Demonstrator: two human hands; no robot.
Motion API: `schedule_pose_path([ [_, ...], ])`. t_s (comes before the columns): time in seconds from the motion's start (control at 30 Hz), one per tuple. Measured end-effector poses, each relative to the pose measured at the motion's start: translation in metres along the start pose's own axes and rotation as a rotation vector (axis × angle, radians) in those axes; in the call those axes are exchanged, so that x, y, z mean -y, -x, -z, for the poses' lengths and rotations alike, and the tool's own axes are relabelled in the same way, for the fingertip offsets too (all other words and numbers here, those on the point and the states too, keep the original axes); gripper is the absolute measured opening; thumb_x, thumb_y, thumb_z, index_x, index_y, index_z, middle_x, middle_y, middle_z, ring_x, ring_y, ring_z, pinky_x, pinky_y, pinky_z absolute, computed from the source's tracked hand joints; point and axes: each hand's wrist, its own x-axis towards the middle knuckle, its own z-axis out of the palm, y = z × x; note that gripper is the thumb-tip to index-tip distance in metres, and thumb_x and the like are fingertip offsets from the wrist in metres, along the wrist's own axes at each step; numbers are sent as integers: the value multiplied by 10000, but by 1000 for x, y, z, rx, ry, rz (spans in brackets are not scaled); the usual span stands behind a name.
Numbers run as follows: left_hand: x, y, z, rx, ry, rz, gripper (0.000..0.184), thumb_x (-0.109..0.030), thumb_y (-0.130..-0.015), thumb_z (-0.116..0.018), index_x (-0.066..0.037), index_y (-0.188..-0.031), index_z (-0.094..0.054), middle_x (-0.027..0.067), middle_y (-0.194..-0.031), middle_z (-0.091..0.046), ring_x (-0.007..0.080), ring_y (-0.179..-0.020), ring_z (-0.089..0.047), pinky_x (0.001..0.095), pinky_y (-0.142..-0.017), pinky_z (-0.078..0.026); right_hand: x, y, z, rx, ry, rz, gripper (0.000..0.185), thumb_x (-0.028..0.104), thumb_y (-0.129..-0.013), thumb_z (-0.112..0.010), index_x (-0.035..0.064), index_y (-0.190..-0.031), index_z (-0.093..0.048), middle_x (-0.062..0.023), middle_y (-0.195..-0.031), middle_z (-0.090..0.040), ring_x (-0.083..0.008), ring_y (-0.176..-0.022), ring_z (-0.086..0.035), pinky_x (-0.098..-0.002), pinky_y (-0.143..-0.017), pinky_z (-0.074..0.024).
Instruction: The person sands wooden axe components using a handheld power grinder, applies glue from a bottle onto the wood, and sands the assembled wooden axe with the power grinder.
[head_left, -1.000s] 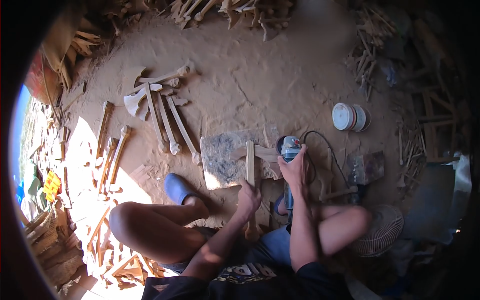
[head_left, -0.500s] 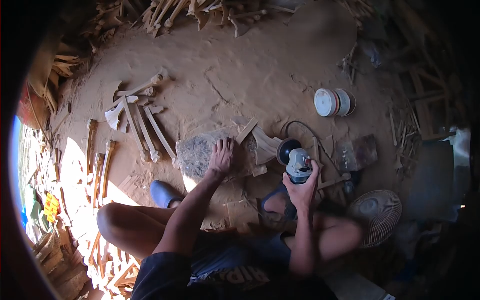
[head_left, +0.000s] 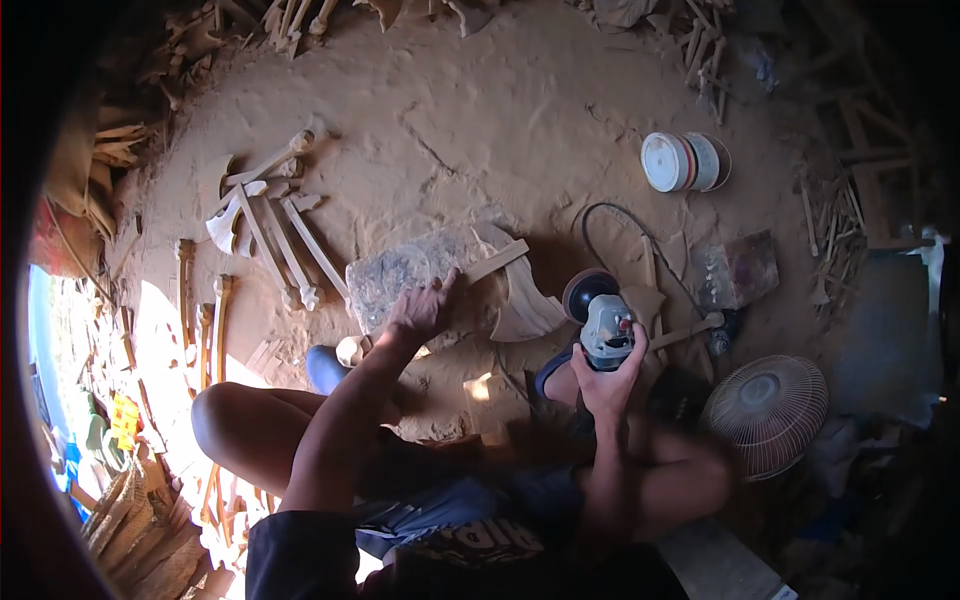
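Observation:
My right hand [head_left: 610, 378] is wrapped round the body of an angle grinder [head_left: 606, 332], whose round disc [head_left: 590, 293] points up and left. My left hand [head_left: 425, 308] is over a worn grey block [head_left: 400, 268], its fingers closed at the near end of a flat bone strip [head_left: 497, 262]. That strip slants up to the right across the block's right end. Beside the block, under the strip's far end, a broad fan-shaped bone [head_left: 530, 305] rests on the sandy ground. The grinder's disc is apart from both bones.
Several long bones [head_left: 270, 240] lie left of the block. A cord [head_left: 640, 230] curves behind the grinder. Further right are a white bucket [head_left: 688, 162] on its side, a box-like block [head_left: 737, 270] and a round fan cage [head_left: 768, 415]. Bone piles line the edges.
My left hand has shifted left and down, its fingers now closing at the strip's end. More of the strip shows. The grinder stays in my right hand; the whole view has shifted slightly.

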Motion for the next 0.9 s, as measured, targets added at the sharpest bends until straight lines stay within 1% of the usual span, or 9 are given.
schedule_pose_path([
  [0.03,-3,6,-5,89,-8,48,639,-208,-975,-531,-65,-1559,-315,276,-1185,-663,443,-887,-722,555,-716,-575,1,1,1,-6,-1,-4,947,200,-729,-892,-2,-1490,-367,-242,-1349,-553,-358,-1249,-583,-455,-1062,-461],
  [0.17,-11,11,-11,135,-38,147,622,-194,-989,-520,-76,-1554,-288,241,-1310,-604,430,-976,-713,528,-800,-594,-11,22,-9,60,122,51,937,186,-722,-891,8,-1481,-371,-234,-1302,-573,-354,-1194,-605,-450,-1032,-483],
  [0.27,-17,12,-2,127,-24,168,602,-187,-992,-518,-79,-1544,-303,216,-1333,-595,429,-991,-710,514,-823,-592,-42,51,-22,188,141,120,973,174,-714,-887,9,-1513,-358,-242,-1374,-522,-355,-1259,-568,-444,-1071,-457],
  [0.4,-14,13,-5,125,-48,152,584,-171,-997,-500,-74,-1541,-311,206,-1340,-596,426,-1001,-708,506,-833,-589,-28,77,-27,359,351,162,864,267,-724,-874,40,-1448,-461,-222,-1156,-690,-421,-977,-704,-491,-834,-580],
  [0.5,-13,13,-8,86,-61,135,578,-159,-994,-493,-67,-1537,-318,206,-1347,-593,427,-997,-709,501,-829,-591,-29,89,-37,385,387,223,865,316,-734,-869,63,-1455,-465,-203,-1143,-712,-403,-912,-723,-499,-759,-589],
  [0.6,-10,13,-8,85,-39,120,574,-139,-987,-486,-60,-1533,-324,212,-1333,-597,436,-983,-709,503,-821,-595,-23,88,-37,480,442,129,880,374,-734,-854,84,-1471,-468,-199,-1178,-711,-370,-990,-727,-466,-803,-595],
  [0.73,-8,10,-10,89,-19,111,578,-154,-984,-495,-47,-1525,-324,225,-1303,-607,451,-943,-707,524,-790,-593,-25,87,-37,443,418,185,904,372,-725,-866,72,-1473,-458,-204,-1135,-714,-380,-989,-724,-463,-820,-595],
  [0.83,-4,9,-16,69,-8,83,576,-188,-978,-521,-25,-1498,-334,242,-1261,-621,460,-895,-707,544,-760,-584,-36,87,-37,373,406,258,916,321,-689,-894,74,-1453,-453,-199,-1118,-708,-398,-922,-723,-497,-733,-588],
  [0.9,-3,8,-18,91,1,90,582,-194,-979,-527,-20,-1497,-330,247,-1249,-625,463,-889,-706,543,-759,-583,-42,87,-34,383,463,176,931,313,-669,-907,70,-1447,-455,-204,-1133,-703,-401,-941,-719,-492,-749,-587],
])
